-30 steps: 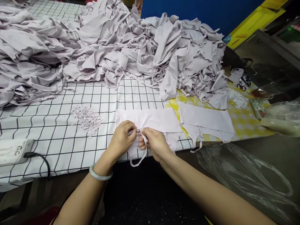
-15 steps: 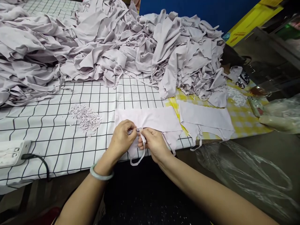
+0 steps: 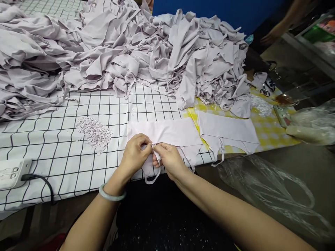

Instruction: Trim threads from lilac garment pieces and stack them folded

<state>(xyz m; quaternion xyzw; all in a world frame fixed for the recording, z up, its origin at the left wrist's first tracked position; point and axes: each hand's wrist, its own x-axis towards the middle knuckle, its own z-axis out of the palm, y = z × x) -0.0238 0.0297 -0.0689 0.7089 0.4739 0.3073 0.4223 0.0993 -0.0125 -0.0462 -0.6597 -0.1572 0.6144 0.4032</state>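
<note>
A pale lilac garment piece [image 3: 170, 130] with thin straps lies flat at the table's front edge. Over its lower edge, my left hand [image 3: 136, 152] is closed, thumb and forefinger pinching the near end of a narrow strap. My right hand [image 3: 170, 158] pinches the same strap [image 3: 157, 176] right beside it, and the fingertips of both almost meet. A small pale fitting shows between them, too small to make out. From my right fingers the strap hangs in a loop past the table edge. A second such garment [image 3: 227, 129] lies flat to the right.
A big heap of lilac garments [image 3: 104, 45] covers the back of the table. Small fabric snippets [image 3: 94, 132] lie left, near a white power strip [image 3: 14, 173] with a black cable. Clear plastic bits [image 3: 261, 105] and plastic bags [image 3: 311, 122] are at right. Another person's arm [image 3: 285, 26] shows upper right.
My fingertips have drawn closer together on the strap, hiding more of the fitting. Another person's arm has appeared at the upper right, where a yellow panel showed before. The view has shifted slightly.
</note>
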